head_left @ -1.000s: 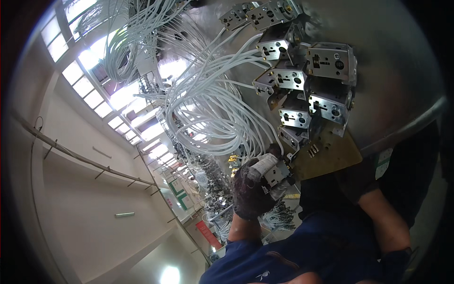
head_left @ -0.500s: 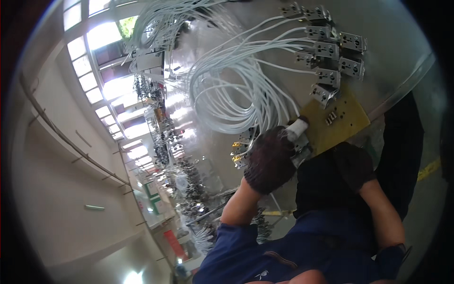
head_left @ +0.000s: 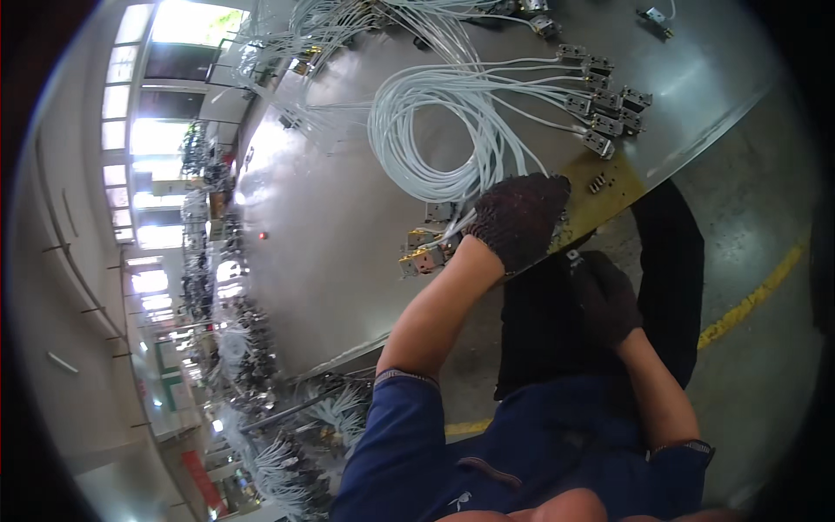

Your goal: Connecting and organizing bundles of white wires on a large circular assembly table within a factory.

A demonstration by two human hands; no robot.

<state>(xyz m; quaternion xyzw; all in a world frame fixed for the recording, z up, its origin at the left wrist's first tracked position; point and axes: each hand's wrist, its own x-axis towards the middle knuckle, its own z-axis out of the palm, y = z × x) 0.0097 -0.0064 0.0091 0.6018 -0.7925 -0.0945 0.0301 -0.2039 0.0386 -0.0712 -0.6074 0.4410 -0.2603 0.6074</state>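
Note:
My left hand (head_left: pixel 522 222), in a dark knitted glove, rests over the near edge of a yellow board (head_left: pixel 628 184) with its fingers curled down; what they hold is hidden beneath the glove. A coil of white cables (head_left: pixel 424 178) lies just beyond it, with several silver metal connector housings (head_left: pixel 606 123) on the cable ends at the right. More housings (head_left: pixel 426 254) lie left of my left wrist. My right hand (head_left: pixel 606 300), also gloved, is below the board's edge in front of my dark trousers. Its fingers are closed on a small light metal piece (head_left: pixel 573 255).
Several small metal parts (head_left: pixel 597 183) sit on the yellow board. The grey metal table (head_left: pixel 317 261) has its edge running diagonally at the right. More cable bundles (head_left: pixel 326 30) lie at the back, and others hang at the lower left. A yellow line (head_left: pixel 752 300) marks the floor.
The view has shifted and shows more of the table. My right hand has come nearer my left, with a small metal piece now showing at its fingertips. The left hand's white-wrapped finger is now hidden.

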